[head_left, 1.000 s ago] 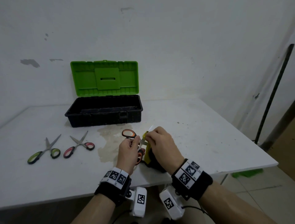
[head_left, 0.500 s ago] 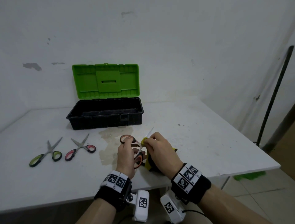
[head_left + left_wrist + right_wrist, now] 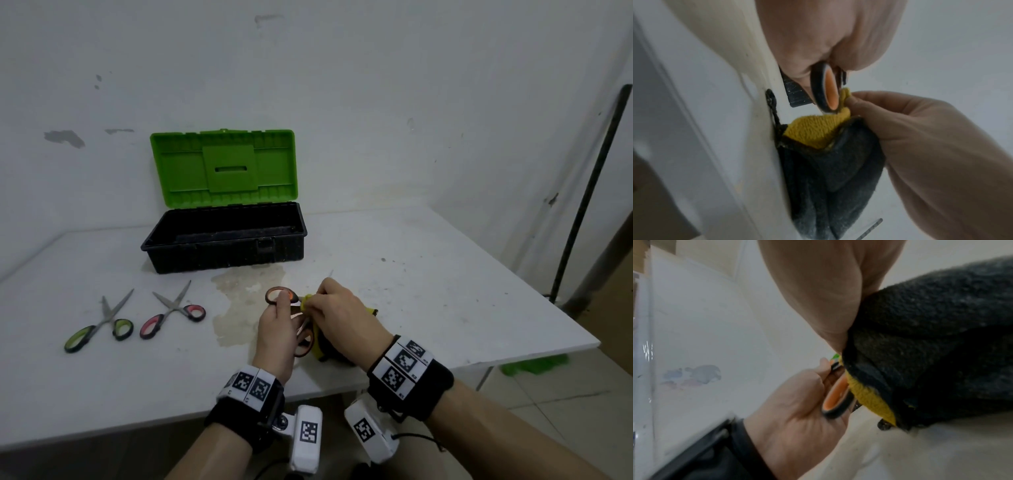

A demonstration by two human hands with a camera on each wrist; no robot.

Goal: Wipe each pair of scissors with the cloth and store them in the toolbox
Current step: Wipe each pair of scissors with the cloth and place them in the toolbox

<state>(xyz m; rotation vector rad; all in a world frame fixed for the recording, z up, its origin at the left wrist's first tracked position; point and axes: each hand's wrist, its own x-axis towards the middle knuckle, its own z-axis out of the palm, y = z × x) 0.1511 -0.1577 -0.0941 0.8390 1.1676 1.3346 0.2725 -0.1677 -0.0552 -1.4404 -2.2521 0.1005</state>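
Observation:
My left hand [image 3: 279, 329] grips the orange-handled scissors [image 3: 280, 295] by their handles [image 3: 827, 91], near the table's front edge. My right hand [image 3: 337, 308] pinches the yellow-and-grey cloth [image 3: 818, 131] around the blades close to the handles; only the blade tip shows beyond my knuckles. The cloth [image 3: 920, 345] hangs down under my right palm. Left on the table lie green-handled scissors [image 3: 99, 325] and red-handled scissors [image 3: 173, 313]. The black toolbox [image 3: 222, 240] stands open behind them, its green lid [image 3: 222, 168] upright.
A brownish stain [image 3: 246, 291] marks the white table [image 3: 428, 274] between the toolbox and my hands. The wall rises right behind the toolbox. A dark pole [image 3: 582, 205] leans off the table's right side.
My right hand with the cloth has slid back along the blades toward the handles; less of the blade tip shows now. The left hand keeps its hold on the handles.

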